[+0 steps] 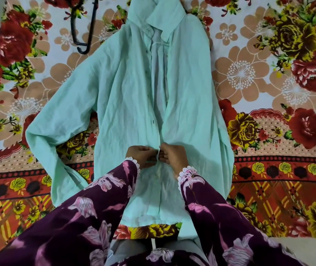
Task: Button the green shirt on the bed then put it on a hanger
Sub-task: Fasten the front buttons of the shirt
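Observation:
A pale green shirt (pixel 134 89) lies face up on the bed, collar at the far end, sleeves spread out to both sides. Its front stands open from the collar down to my hands and is closed below them. My left hand (pixel 141 155) pinches the left front edge of the placket. My right hand (pixel 169 155) pinches the right front edge, fingertips almost meeting the left hand's. A black hanger (pixel 85 31) lies on the bed at the far left, beside the shirt's left shoulder.
The bed is covered by a floral sheet (pixel 259 83) in red, yellow and tan. Its near edge runs below the shirt's hem, with grey floor (pixel 307 246) at the lower right. My purple flowered sleeves (pixel 72 217) reach in from the bottom.

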